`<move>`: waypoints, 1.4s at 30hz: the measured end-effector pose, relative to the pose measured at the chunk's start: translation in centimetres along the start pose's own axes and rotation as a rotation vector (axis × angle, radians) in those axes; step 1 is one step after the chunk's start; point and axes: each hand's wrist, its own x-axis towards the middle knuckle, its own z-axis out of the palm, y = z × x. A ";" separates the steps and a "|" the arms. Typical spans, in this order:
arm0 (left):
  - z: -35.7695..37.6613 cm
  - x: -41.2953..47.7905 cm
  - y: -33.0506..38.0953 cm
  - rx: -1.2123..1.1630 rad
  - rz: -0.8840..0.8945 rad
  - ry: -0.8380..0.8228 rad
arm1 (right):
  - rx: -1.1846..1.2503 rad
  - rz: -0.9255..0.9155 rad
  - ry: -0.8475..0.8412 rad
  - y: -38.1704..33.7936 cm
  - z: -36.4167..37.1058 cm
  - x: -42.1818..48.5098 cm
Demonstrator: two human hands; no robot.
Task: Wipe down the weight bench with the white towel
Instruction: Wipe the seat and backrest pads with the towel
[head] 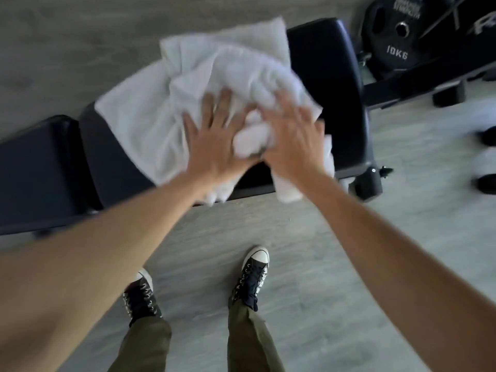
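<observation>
Mid-wipe: left hand [212,146] flat, released, right hand [290,140] clenching white towel [166,119] on weight bench [335,76]; next, sweep toward bare left end.

White towel [204,84] spread crumpled over black weight bench [330,84], one edge hanging over near side. Left hand [214,140] pressed flat on towel, fingers splayed. Right hand [292,135] just beside, bunching a fold. Weight plate [397,36] marked 10KG beyond bench end. Sneakers [252,275] on grey floor [322,251].
</observation>
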 end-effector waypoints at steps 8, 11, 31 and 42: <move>-3.4 10.9 9.6 -0.051 0.078 -0.095 | 0.048 0.178 0.112 9.0 -5.7 6.0; -1.8 6.0 8.1 -0.010 0.211 -0.069 | 0.057 0.162 0.052 8.3 -3.9 0.4; -2.2 -8.1 2.5 0.216 0.213 -0.035 | -0.212 0.001 -0.033 1.4 -0.5 -9.0; -10.2 -6.3 4.0 0.265 0.228 -0.141 | -0.012 0.196 0.066 -0.1 -5.9 -10.2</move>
